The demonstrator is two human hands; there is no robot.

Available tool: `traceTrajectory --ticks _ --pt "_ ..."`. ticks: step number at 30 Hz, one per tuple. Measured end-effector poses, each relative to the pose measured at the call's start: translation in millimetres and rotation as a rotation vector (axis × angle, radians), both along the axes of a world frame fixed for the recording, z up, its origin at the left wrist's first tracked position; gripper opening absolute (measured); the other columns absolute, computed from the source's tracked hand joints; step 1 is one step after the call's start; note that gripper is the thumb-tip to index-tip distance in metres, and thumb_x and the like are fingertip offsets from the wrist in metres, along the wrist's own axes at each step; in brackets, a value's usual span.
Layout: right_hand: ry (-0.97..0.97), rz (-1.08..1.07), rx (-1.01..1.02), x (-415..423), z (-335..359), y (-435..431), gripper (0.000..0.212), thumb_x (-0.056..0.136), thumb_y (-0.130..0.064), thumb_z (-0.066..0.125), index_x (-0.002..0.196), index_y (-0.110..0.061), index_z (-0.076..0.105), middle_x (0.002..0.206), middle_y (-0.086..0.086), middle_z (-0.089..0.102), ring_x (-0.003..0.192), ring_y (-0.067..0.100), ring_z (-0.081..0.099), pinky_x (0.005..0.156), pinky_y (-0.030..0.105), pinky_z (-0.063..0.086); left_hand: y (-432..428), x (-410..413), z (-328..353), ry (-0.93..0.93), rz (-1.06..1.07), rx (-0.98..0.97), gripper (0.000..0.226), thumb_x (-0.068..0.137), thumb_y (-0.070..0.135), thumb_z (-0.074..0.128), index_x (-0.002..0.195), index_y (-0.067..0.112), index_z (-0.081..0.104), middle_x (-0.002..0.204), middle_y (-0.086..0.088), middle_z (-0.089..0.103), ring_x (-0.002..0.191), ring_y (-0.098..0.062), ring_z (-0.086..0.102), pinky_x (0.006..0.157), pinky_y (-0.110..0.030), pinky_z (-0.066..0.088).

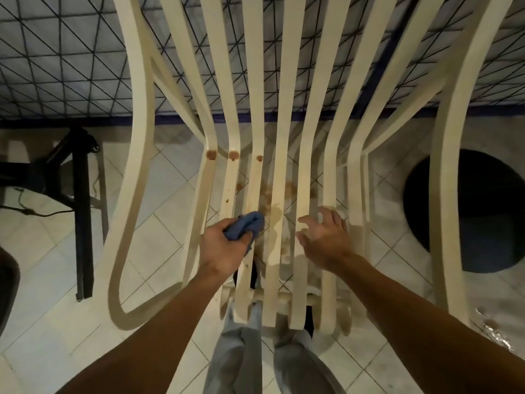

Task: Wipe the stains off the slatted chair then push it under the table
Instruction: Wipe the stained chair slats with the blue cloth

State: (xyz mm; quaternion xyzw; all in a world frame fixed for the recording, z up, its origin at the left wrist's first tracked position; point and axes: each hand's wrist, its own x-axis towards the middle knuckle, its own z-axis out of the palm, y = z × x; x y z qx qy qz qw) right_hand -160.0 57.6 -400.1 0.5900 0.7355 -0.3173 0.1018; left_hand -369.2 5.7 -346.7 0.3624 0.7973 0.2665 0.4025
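Blue cloth (250, 226): bunched in the left hand (224, 248), whose fingers and thumb curl round it; the wad sits on the seat slats at 1 o'clock of that hand.
Right hand (324, 240): holds nothing, fingers spread and lightly bent over the slats at 3 o'clock of the left hand; whether it touches the wood cannot be told.
Stains (233, 155): three brown blots on three neighbouring slats where the seat bends into the back, at 12 o'clock of the cloth; paler brown smears (279, 191) lie between them and the two hands.
Slatted chair (287, 115): cream, straight ahead of the person, its back at 12 o'clock toward the table, its front edge at 6 o'clock by the grey trouser legs (241, 351); a looped armrest (133, 194) bounds it at 9 o'clock.
Table (71, 66): spread with a pale covering crossed by dark lines, along the top at 12 o'clock; the seat lies short of its edge, and the back slats rise in front of it.
Table leg (82, 209): black, at 9 o'clock of the chair, just beside the armrest, with a black cable (42, 213) trailing on the floor.
Dark round thing (468, 211): on the floor at 3 o'clock of the chair, beside its other arm; what it is cannot be told.
Floor (159, 237): pale tiles, showing through the gaps between slats; a wet gleam (494, 331) at 4 o'clock.
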Motion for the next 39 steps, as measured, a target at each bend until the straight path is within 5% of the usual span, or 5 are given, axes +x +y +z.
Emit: traceTrajectory --ticks 4,9,13,23,39 --pt "0.120 -0.042 0.030 -18.2 2.5 31.6 0.046 0.095 -0.051 0.039 0.137 -0.033 0.043 0.151 0.013 0.033 0.141 0.033 0.023 0.115 0.051 0.027 45.8 -19.9 -1.8 0.011 0.003 0.073 0.025 0.083 0.004 0.073 0.107 0.005 0.069 0.084 0.002 0.065 0.064 0.007 0.061 0.065 -0.006 0.049" --pt "0.047 -0.067 0.035 -45.8 -7.4 76.6 0.067 0.087 -0.063 0.054 0.146 -0.047 0.026 0.162 0.009 0.006 0.149 0.038 -0.005 0.119 0.057 0.006 108.4 -45.6 -20.6 0.076 -0.147 0.135 0.034 0.084 0.001 0.071 0.117 0.000 0.065 0.114 -0.007 0.064 0.100 -0.011 0.057 0.079 -0.001 0.042" --pt "-0.046 -0.010 -0.062 -59.5 -18.7 97.9 0.087 0.081 -0.073 0.055 0.151 -0.050 0.009 0.161 0.010 -0.021 0.143 0.042 -0.026 0.113 0.061 -0.010 159.2 -58.8 -39.4 0.161 -0.331 0.193 0.030 0.081 0.005 0.073 0.111 0.006 0.070 0.105 -0.003 0.068 0.099 -0.023 0.064 0.092 -0.035 0.053" --pt "-0.137 0.044 -0.022 -64.5 -32.8 96.8 0.089 0.084 -0.071 0.051 0.149 -0.053 -0.007 0.158 0.010 -0.029 0.140 0.043 -0.032 0.116 0.062 -0.010 216.6 -58.7 -63.0 0.392 -0.838 0.194 0.016 0.082 -0.006 0.060 0.094 -0.008 0.071 0.090 -0.025 0.068 0.077 -0.024 0.053 0.077 -0.027 0.043" --pt "-0.167 0.071 0.005 -57.2 -34.1 93.3 0.081 0.088 -0.071 0.043 0.147 -0.055 -0.010 0.159 0.005 -0.029 0.141 0.047 -0.027 0.115 0.065 -0.007 211.4 -50.7 -66.5 0.462 -0.963 0.009 0.018 0.084 0.010 0.059 0.099 0.010 0.069 0.091 -0.013 0.062 0.087 -0.028 0.061 0.066 -0.033 0.050"
